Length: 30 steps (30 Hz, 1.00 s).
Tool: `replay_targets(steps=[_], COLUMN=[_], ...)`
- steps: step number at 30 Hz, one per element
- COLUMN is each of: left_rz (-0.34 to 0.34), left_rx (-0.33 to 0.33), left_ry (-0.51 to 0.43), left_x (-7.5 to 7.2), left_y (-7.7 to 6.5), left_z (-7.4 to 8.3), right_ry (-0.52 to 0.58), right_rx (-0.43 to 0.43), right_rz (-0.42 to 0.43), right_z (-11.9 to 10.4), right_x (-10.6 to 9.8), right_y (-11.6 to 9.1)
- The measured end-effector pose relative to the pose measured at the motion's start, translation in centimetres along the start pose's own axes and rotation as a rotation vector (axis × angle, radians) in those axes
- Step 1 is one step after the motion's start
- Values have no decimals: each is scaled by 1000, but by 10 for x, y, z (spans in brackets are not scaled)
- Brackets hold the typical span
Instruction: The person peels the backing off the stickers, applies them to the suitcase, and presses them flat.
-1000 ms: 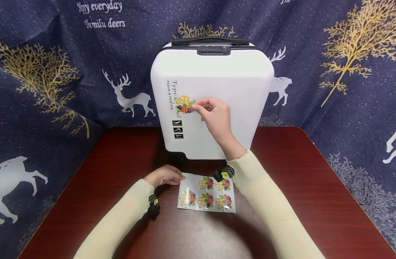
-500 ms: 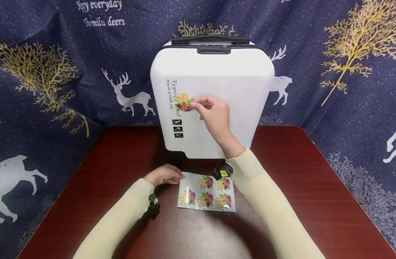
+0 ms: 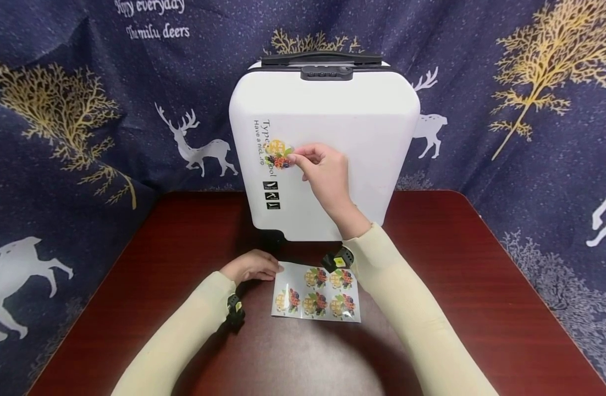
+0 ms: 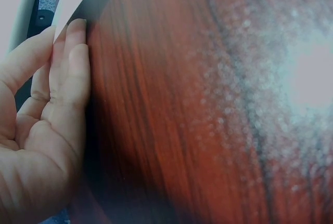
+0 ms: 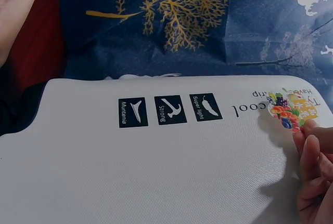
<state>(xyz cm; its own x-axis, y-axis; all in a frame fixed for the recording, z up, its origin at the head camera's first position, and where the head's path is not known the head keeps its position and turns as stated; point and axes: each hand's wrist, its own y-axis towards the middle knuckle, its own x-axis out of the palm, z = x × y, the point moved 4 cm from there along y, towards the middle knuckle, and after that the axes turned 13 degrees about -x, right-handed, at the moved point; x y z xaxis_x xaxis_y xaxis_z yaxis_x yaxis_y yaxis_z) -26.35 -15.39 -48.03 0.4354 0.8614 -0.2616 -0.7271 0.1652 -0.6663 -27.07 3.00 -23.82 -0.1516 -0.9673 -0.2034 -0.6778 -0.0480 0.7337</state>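
Observation:
My right hand (image 3: 328, 173) pinches a round fruit sticker (image 3: 277, 154) by its right edge between thumb and forefinger. The sticker is in front of the printed lettering on the white suitcase (image 3: 362, 165). In the right wrist view the sticker (image 5: 291, 110) casts a shadow on the case, and part of the lettering is covered. Whether it touches the surface, I cannot tell. Down on the table, my left hand (image 3: 253, 266) holds the upper left corner of a sticker sheet (image 3: 293, 275). Its thumb (image 4: 31, 57) lies over the sheet's corner, with the fingers beneath.
The suitcase stands upright on a dark red wooden table (image 3: 456, 308), its black handle (image 3: 323, 58) on top. Behind it hangs a dark blue cloth (image 3: 184, 66) with deer and trees. Several fruit stickers are on the sheet; its upper left place is bare.
My right hand has shifted slightly left with the sticker, further over the suitcase lettering. The left hand and the sheet stay where they were.

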Motion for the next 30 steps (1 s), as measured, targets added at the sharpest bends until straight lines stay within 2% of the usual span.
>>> replay_targets(steps=[8,30], left_rz=[-5,-12], left_rx=[-4,10], left_ry=[-8,-1], left_x=[0,0], left_y=[1,0], left_z=[0,0], right_ry=[-14,-151], right_rx=[12,-16], right_rz=[10,60], right_z=[0,-4], right_x=[2,6], right_y=[1,-2])
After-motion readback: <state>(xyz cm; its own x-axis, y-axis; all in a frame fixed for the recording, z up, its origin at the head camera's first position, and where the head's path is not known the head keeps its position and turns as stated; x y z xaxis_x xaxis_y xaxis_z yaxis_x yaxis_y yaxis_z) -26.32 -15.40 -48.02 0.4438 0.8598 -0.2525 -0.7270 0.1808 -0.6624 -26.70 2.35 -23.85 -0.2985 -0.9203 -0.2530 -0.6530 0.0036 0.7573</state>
